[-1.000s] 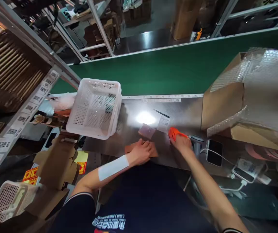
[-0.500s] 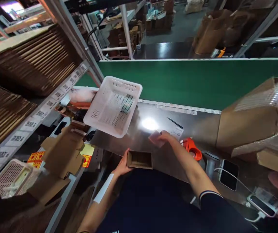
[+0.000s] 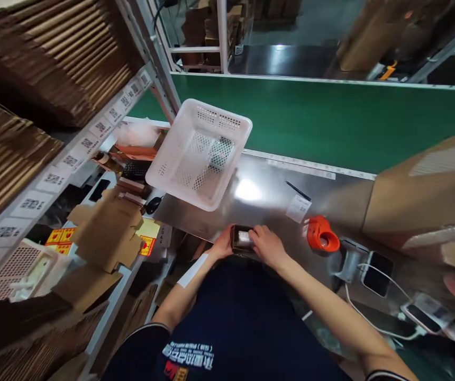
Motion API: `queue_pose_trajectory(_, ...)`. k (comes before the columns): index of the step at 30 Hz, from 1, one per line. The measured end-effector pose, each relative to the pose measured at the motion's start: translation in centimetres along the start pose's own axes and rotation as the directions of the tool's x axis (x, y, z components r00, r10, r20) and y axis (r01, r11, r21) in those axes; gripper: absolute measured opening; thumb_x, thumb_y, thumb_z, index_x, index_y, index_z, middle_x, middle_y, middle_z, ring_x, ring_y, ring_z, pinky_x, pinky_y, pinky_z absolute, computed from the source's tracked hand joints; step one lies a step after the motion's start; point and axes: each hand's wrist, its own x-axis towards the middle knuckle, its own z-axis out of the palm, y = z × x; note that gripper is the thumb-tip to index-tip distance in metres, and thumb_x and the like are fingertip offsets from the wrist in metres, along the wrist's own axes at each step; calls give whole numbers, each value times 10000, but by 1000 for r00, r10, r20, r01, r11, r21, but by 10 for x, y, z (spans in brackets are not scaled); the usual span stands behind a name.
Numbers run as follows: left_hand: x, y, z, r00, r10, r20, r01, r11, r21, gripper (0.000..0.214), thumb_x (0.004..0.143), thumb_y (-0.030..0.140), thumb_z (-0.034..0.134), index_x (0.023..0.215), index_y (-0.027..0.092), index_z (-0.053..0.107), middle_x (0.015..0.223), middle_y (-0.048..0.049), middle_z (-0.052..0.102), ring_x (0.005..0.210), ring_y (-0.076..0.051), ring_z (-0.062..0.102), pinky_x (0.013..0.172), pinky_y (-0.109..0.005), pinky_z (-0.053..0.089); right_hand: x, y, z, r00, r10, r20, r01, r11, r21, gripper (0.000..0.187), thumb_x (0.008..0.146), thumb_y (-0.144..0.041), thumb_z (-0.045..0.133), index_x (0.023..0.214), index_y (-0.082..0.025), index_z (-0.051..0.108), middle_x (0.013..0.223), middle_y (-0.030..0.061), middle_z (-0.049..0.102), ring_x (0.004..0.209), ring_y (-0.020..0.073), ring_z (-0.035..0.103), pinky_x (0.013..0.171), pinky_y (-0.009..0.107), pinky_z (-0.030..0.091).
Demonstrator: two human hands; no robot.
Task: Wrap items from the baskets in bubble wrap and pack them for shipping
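At the near edge of the steel table (image 3: 267, 203) stands a small open cardboard box (image 3: 242, 241) with a pale wrapped item inside. My left hand (image 3: 223, 246) grips the box's left side, fingers curled on it. My right hand (image 3: 267, 245) rests on the box's right side, its fingers bent over the pale item in the opening. An orange tape dispenser (image 3: 319, 235) stands free just right of my right hand. A white paper label (image 3: 298, 208) and a black pen (image 3: 297, 190) lie beyond it.
A white perforated basket (image 3: 199, 152) sits tilted at the table's left end. A green conveyor belt (image 3: 330, 121) runs behind. A big carton with bubble wrap (image 3: 426, 196) fills the right. A scanner stand and phones (image 3: 374, 272) lie at right. Flat cardboard (image 3: 108, 233) and shelves are left.
My right hand let go of the orange dispenser, picked up the pale item from the table and brought it into the box. My left hand erected the flat cardboard into a box.
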Motion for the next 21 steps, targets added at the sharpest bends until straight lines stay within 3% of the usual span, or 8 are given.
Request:
queue_pose_trajectory(4, 4, 1, -3, 998, 9, 62, -11, 999, 31, 903, 661, 203, 816, 1469, 172, 413, 1435, -180, 594, 1324, -357, 600, 1141, -542, 492, 18, -12, 12, 968, 113, 223, -106, 993, -42, 337, 984, -50, 472, 1257, -127, 654, 1293, 210, 650, 1195, 302, 645, 886, 341, 564)
queue_pose_trajectory(7, 6, 3, -7, 997, 5, 77, -8, 999, 36, 889, 678, 214, 818, 1469, 179, 414, 1443, -184, 589, 1324, -370, 599, 1133, -543, 499, 24, -7, 17, 946, 124, 298, -124, 992, -21, 347, 982, -36, 472, 1256, -111, 672, 1238, 207, 695, 1172, 300, 685, 894, 336, 563)
queue_pose_trajectory(18, 8, 11, -9, 997, -10, 78, 7, 999, 31, 904, 672, 234, 836, 1469, 162, 418, 1438, -188, 593, 1311, -365, 608, 1118, -547, 509, 20, 15, 9, 956, -9, 294, -13, 997, 72, 351, 990, -250, 593, 1328, -234, 685, 1338, 125, 669, 1205, 289, 683, 930, 335, 551)
queue_pose_trajectory(21, 8, 10, -8, 997, -6, 74, 4, 999, 38, 900, 675, 227, 831, 1471, 169, 415, 1438, -181, 592, 1304, -363, 609, 1119, -531, 507, 23, 16, 12, 958, -12, 285, -1, 999, 44, 350, 974, -220, 600, 1316, -192, 671, 1349, 141, 668, 1221, 296, 676, 951, 341, 541)
